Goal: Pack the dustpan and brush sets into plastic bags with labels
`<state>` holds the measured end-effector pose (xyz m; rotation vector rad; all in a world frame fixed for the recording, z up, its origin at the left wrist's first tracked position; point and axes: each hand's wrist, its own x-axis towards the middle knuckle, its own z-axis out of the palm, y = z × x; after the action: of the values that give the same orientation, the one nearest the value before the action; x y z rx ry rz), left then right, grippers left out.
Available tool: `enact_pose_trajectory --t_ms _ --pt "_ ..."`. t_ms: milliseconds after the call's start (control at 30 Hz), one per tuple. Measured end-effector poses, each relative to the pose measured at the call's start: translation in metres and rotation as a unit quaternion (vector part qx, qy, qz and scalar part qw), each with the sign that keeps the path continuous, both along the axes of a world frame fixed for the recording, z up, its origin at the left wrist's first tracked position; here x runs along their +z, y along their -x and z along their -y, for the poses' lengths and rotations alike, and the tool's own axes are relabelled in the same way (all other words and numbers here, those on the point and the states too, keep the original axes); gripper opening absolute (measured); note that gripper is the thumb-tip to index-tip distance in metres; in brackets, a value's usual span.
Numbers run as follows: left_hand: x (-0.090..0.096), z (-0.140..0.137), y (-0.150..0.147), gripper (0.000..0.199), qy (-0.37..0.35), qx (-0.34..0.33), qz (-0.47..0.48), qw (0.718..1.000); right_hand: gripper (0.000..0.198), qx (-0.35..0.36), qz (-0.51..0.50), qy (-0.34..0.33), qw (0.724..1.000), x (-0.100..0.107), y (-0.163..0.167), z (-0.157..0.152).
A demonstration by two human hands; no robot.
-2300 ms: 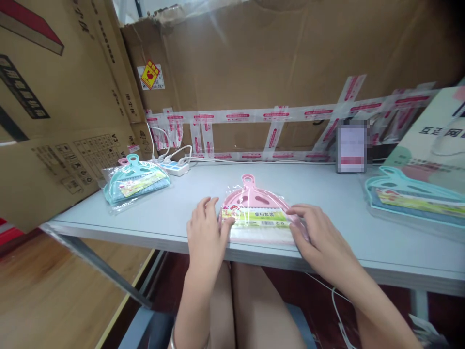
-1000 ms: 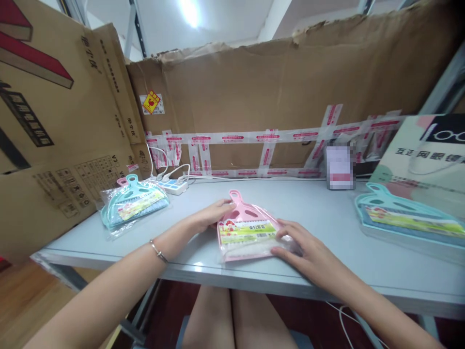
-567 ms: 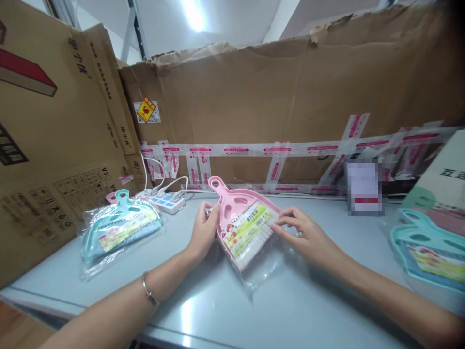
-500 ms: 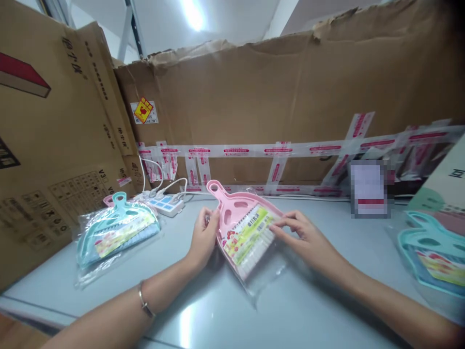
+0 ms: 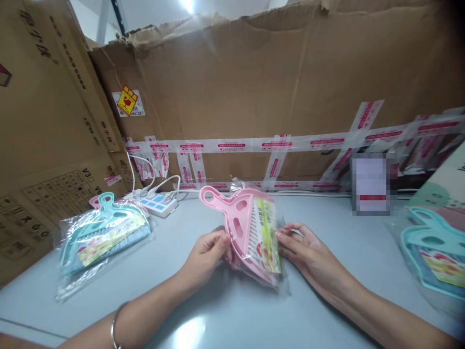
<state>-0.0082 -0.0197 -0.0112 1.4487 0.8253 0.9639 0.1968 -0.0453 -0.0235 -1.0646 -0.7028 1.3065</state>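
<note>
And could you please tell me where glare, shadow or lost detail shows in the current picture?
Head view: white glare on the tabletop near the frame's bottom edge; head view: glints on the clear bag around the pink dustpan; head view: soft shadow below the left hand; head view: the upright screen is pixelated.

white power strip point(image 5: 159, 205) | taped cardboard point(image 5: 232, 87), red-yellow sticker point(image 5: 127, 101) at left | pixelated screen point(image 5: 371, 180) at right
</note>
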Motion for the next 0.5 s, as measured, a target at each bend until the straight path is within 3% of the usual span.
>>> enact_pose_trajectory --t_ms 67,133,233,400,500 --pt "0.002 0.001 -0.001 0.054 -0.027 0.043 -0.016 0.999 0.058 -0.014 -0.040 0.010 0.999 0.000 0.001 0.000" --pt "0.004 0.000 -0.001 0.053 -0.055 0.137 -0.019 0.989 0.068 -0.036 -0.070 0.033 0.996 0.003 0.003 0.001" --pt "0.006 0.001 -0.001 0.049 -0.097 0.228 -0.027 0.968 0.077 -0.018 -0.103 0.078 0.991 0.007 0.007 0.002" --pt "0.012 0.004 -0.002 0.050 -0.150 0.209 -0.084 0.963 0.076 0.020 -0.129 0.101 0.986 0.006 0.009 0.005" --pt "0.026 -0.006 0.007 0.047 -0.169 0.202 -0.120 0.957 0.072 0.018 -0.113 0.095 0.989 0.002 0.003 0.004"
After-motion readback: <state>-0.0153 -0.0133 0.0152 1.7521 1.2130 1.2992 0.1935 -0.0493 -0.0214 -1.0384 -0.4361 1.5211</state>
